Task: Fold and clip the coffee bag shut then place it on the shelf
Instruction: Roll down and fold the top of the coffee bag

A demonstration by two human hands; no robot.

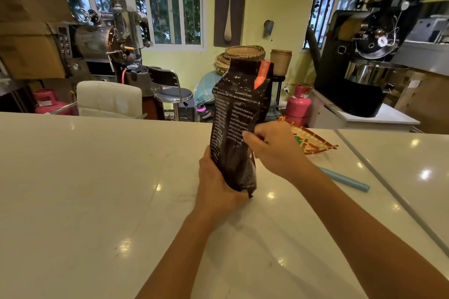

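A tall dark brown coffee bag [237,114] with white print and an orange label near its top stands upright on the white counter [97,177], its top unfolded. My left hand [216,182] wraps the bag's lower left side near the base. My right hand [274,145] pinches the bag's right edge at mid height. A long light-blue bar, probably the sealing clip [347,181], lies on the counter to the right, behind my right forearm. No shelf can be made out.
A patterned woven mat [311,141] lies on the counter behind my right hand. Beyond the counter stand a cream chair [109,98], a black stool [173,94], pink gas cylinders [298,102], stacked baskets [243,56] and two coffee roasters [364,56].
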